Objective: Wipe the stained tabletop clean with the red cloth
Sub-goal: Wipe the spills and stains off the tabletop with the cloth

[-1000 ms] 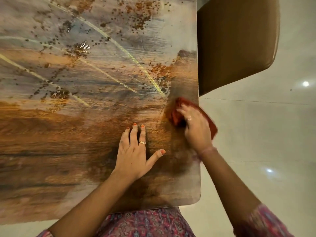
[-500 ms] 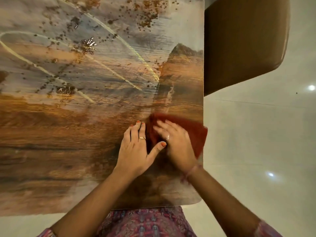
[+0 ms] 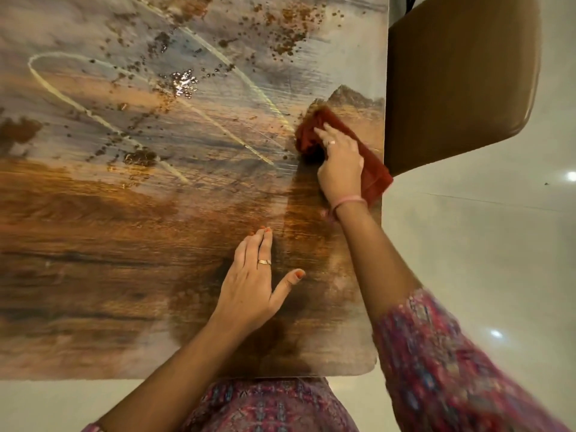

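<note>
The wood-grain tabletop fills the left of the head view. Brown stains and wet specks dot its far half, among pale smear lines. The red cloth lies near the right edge of the table, one corner hanging over it. My right hand presses down on the cloth with the fingers spread over its bunched far end. My left hand rests flat on the near, darker part of the table, fingers straight and thumb out.
A brown chair seat stands just beyond the table's right edge. Glossy pale floor lies to the right and below. The table's near edge runs just above my patterned clothing.
My right hand slid the cloth toward my left hand, then pushed it away to the far right edge. The left hand has stayed flat on the table.
</note>
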A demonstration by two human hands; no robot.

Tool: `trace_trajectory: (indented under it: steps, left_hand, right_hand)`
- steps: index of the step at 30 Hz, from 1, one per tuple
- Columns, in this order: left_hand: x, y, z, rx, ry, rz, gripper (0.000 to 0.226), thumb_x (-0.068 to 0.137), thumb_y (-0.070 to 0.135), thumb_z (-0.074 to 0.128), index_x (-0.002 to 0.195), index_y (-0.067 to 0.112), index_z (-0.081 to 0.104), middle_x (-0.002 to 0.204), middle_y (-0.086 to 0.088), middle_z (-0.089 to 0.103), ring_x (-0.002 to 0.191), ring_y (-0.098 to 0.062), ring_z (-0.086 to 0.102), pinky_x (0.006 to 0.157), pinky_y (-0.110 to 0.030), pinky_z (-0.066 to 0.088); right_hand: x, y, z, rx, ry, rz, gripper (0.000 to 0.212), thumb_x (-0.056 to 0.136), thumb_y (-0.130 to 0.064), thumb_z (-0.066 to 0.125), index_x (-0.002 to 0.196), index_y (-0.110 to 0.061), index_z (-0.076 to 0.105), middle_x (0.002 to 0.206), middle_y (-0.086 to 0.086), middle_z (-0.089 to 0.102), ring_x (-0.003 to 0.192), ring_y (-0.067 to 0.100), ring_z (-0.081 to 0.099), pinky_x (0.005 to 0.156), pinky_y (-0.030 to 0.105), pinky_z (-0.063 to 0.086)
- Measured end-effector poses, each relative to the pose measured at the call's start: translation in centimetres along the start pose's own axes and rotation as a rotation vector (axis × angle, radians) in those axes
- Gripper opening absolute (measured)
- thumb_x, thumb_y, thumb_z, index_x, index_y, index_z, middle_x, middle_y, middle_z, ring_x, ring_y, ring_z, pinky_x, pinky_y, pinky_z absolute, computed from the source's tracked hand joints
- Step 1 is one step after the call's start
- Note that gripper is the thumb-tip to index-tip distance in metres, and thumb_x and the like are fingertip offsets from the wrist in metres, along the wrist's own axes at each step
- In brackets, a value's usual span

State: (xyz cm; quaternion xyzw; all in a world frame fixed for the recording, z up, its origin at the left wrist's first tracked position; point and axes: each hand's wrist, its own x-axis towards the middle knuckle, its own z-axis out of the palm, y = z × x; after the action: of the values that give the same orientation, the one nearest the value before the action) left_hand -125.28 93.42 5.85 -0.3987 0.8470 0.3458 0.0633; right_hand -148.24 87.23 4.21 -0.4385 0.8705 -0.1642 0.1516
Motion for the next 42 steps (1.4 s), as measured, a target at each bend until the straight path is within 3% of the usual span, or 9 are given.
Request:
trace_trajectory:
  steps: [5, 8, 12, 20, 29, 33, 35, 39, 42]
  left_hand:
    - [0.2, 0.0, 0.1, -0.055, 0.013, -0.008, 0.099, 0.079, 0.08, 0.005, 0.151, 0.012, 0.001, 0.158, -0.007, 0.013, 0.144, -0.023, 0.007, 0.112, -0.026, -0.003]
    - [0.3, -0.2, -0.1, -0.151, 0.037, -0.017, 0.098, 0.079, 0.081, 0.007, 0.151, 0.014, -0.001, 0.157, -0.006, 0.015, 0.142, -0.018, 0.008, 0.111, -0.027, 0.009]
    - [0.3, -0.4, -0.7, -0.189, 0.073, -0.009, 0.095, 0.081, 0.079, 0.013, 0.151, 0.015, 0.001, 0.156, -0.007, 0.015, 0.141, -0.018, 0.01, 0.11, -0.027, 0.015]
    - [0.0, -1.4, -2.2, -0.205, 0.148, -0.007, 0.09, 0.085, 0.074, 0.018, 0.151, 0.013, 0.008, 0.152, -0.011, 0.021, 0.135, -0.015, 0.014, 0.106, -0.031, 0.02]
    - [0.5, -3.1, -3.4, -0.238, 0.245, -0.046, 0.081, 0.09, 0.066, 0.026, 0.15, 0.012, 0.017, 0.148, -0.009, 0.026, 0.135, -0.018, 0.019, 0.106, -0.032, 0.025]
    - [0.7, -3.0, -3.7, -0.22, 0.245, -0.026, 0.082, 0.09, 0.068, 0.022, 0.148, 0.01, 0.022, 0.146, -0.012, 0.029, 0.133, -0.02, 0.022, 0.106, -0.033, 0.025]
    - [0.5, -3.1, -3.7, -0.231, 0.247, -0.028, 0.081, 0.09, 0.068, 0.023, 0.149, 0.012, 0.021, 0.147, -0.01, 0.028, 0.134, -0.019, 0.021, 0.106, -0.034, 0.026]
    - [-0.2, -3.2, -3.8, -0.26, 0.257, -0.044, 0.082, 0.089, 0.069, 0.023, 0.149, 0.013, 0.021, 0.148, -0.009, 0.026, 0.134, -0.018, 0.019, 0.105, -0.032, 0.026]
    - [-0.7, -3.3, -4.0, -0.264, 0.296, -0.058, 0.083, 0.09, 0.069, 0.023, 0.148, 0.01, 0.025, 0.146, -0.01, 0.028, 0.132, -0.013, 0.018, 0.104, -0.032, 0.026]
  right_hand:
    - [-15.6, 0.0, 0.9, -0.031, -0.148, -0.089, 0.06, 0.083, 0.002, 0.057, 0.134, -0.029, 0.052, 0.143, -0.008, 0.047, 0.132, 0.017, 0.041, 0.1, 0.039, 0.037]
    - [-20.3, -0.2, 0.5, -0.102, -0.222, -0.225, 0.057, 0.07, -0.001, 0.074, 0.123, -0.022, 0.063, 0.13, -0.004, 0.059, 0.122, 0.02, 0.055, 0.09, 0.038, 0.049]
    - [-12.7, -1.4, 0.9, -0.131, -0.208, -0.326, 0.044, 0.085, -0.006, 0.056, 0.127, -0.019, 0.059, 0.136, 0.0, 0.055, 0.129, 0.022, 0.048, 0.099, 0.041, 0.044]
    - [7.4, -4.4, 1.2, -0.098, -0.024, -0.088, 0.064, 0.08, 0.008, 0.042, 0.134, -0.027, 0.051, 0.145, -0.006, 0.043, 0.135, 0.017, 0.035, 0.11, 0.038, 0.031]
    - [-20.2, -3.1, 2.8, -0.028, -0.277, -0.428, 0.045, 0.08, -0.01, 0.05, 0.121, -0.023, 0.062, 0.129, -0.007, 0.06, 0.126, 0.014, 0.045, 0.101, 0.032, 0.036]
    - [-13.0, -3.7, 2.4, -0.029, -0.244, -0.476, 0.045, 0.081, -0.006, 0.046, 0.119, -0.022, 0.064, 0.13, -0.004, 0.06, 0.125, 0.018, 0.051, 0.1, 0.037, 0.045]
    - [-5.4, -4.5, 2.5, -0.008, -0.174, -0.376, 0.053, 0.078, 0.007, 0.051, 0.121, -0.02, 0.063, 0.133, -0.001, 0.057, 0.128, 0.021, 0.048, 0.104, 0.043, 0.04]
    - [8.6, -6.5, 1.5, -0.038, -0.051, -0.121, 0.066, 0.076, 0.011, 0.043, 0.128, -0.028, 0.058, 0.141, -0.008, 0.049, 0.133, 0.016, 0.039, 0.108, 0.033, 0.033]
    - [7.4, -8.2, 2.2, -0.012, -0.002, -0.069, 0.064, 0.079, 0.008, 0.044, 0.129, -0.029, 0.056, 0.143, -0.007, 0.047, 0.134, 0.017, 0.037, 0.108, 0.035, 0.033]
